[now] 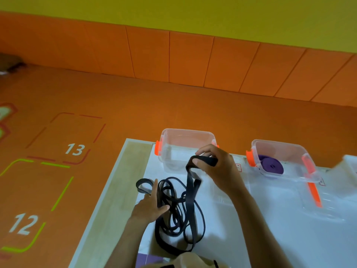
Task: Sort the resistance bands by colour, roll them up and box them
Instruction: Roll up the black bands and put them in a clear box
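**A:** So, which step is this?

**B:** Biggest things first. The counter (270, 238) fills the lower right of the view. Two clear boxes with orange latches stand along its far edge. The empty box (185, 138) sits at twelve o'clock from the pile. The second box (286, 151) is at two o'clock, with a loose lid (326, 207) just on its near side.

**A:** And the bands?

**B:** The black bands (179, 219) lie mid-counter in a loose, unrolled tangle. One purple band (271, 165) is already coiled and lies inside the second box.

**A:** Hands?

**B:** The right hand (222, 169) is raised at one o'clock of the tangle, in front of the empty box. Its fingers (208, 148) are curled and pinch the folded end of one black band (190, 188), which hangs down into the heap. The left hand (150, 207) lies at nine o'clock with its fingers nearly straight. It is flat on the counter, touches the tangle's edge and grips nothing that I can see. A small black loop (144, 185) lies just past its fingertips, at eleven o'clock.

**A:** Your reading?

**B:** Purple looks done. I judge that black is now in hand, with one band being drawn out for rolling. Next, that band needs freeing from the others, with the left hand pinning the heap. Then it wants a tight, flat coil and goes into the empty box.
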The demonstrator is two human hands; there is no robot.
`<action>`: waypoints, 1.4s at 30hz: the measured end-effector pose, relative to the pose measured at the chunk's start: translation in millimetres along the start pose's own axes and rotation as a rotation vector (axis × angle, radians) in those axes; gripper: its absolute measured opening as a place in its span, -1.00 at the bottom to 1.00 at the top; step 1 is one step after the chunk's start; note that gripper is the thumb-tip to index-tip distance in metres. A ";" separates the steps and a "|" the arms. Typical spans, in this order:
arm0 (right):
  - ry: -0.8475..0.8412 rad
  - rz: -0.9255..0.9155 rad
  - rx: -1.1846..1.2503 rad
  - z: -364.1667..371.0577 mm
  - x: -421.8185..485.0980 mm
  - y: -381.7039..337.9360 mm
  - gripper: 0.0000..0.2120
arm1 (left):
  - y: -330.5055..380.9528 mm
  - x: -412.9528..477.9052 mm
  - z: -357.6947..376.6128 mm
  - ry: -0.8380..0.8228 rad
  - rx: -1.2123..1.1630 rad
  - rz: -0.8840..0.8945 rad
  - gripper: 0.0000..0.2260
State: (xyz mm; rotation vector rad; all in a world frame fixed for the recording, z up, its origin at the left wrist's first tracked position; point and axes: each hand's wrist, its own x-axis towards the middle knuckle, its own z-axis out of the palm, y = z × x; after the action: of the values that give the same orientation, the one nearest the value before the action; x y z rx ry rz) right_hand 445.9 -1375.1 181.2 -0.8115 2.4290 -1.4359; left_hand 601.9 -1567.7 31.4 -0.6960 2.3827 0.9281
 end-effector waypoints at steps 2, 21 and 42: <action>-0.132 -0.008 -0.113 10.1 -5.1 8.7 -0.85 | -11.3 2.2 -2.4 -0.073 0.122 -0.053 -0.20; -0.264 0.192 0.222 21.7 -5.1 15.1 -0.67 | 65.2 -24.0 -41.8 0.487 -0.542 0.644 -0.69; -0.238 0.476 1.111 1.5 2.2 17.8 -0.78 | 92.7 -34.6 -60.4 0.402 -0.840 0.632 -0.73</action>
State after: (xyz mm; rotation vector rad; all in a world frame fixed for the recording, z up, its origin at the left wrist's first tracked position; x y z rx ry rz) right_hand 438.5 -1370.8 165.4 -0.1037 1.1699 -1.9288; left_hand 556.2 -1542.0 134.8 -0.4068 2.5505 2.3177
